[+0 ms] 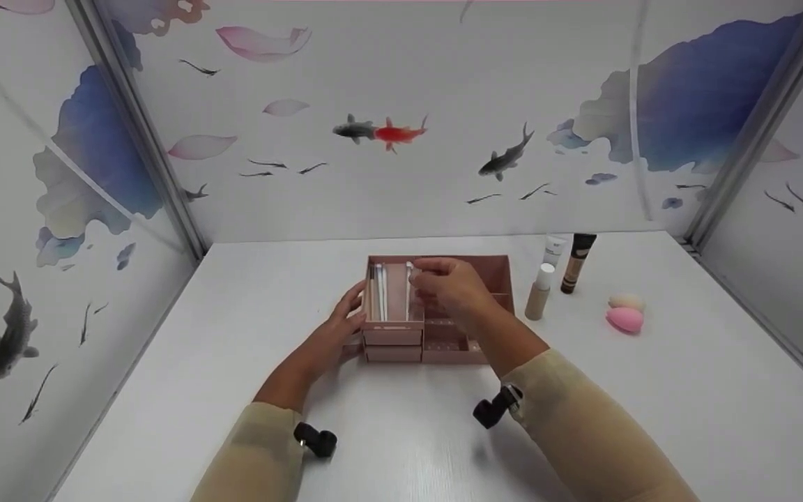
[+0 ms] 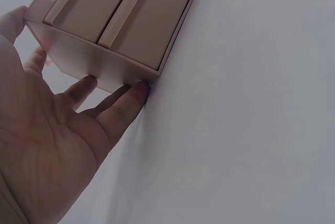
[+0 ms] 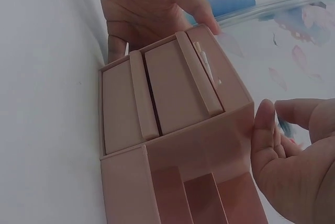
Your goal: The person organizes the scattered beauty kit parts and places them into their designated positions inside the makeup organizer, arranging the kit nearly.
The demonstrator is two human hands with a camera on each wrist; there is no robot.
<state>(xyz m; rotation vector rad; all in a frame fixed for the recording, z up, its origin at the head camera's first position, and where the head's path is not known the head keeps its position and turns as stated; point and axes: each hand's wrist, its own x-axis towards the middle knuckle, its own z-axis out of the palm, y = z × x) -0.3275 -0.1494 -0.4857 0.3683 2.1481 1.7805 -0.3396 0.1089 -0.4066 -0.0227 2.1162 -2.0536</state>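
A pink cosmetics organizer [image 1: 392, 337] stands on the table. Two closed drawers [image 2: 152, 20] face the front below its top tray. Slim sticks, mostly white, lie at the tray's left; a single white stick [image 1: 408, 296] lies at its right. Their kind is too small to tell. My left hand [image 1: 335, 335] rests spread fingers [image 2: 123, 109] against the organizer's left side. Over the tray hovers my right hand [image 1: 454, 286], its thumb and index tips close together near the single stick's far end. Nothing shows between those tips [image 3: 266, 111]; I cannot tell whether they touch the stick.
Right of the organizer stand a foundation bottle [image 1: 537, 296] with a white cap, a white tube [image 1: 553, 249] and a dark-capped tube [image 1: 574, 268]. Farther right lie a pink makeup sponge [image 1: 625, 320] and a beige one [image 1: 628, 302]. Printed panels [image 1: 401, 188] enclose the table.
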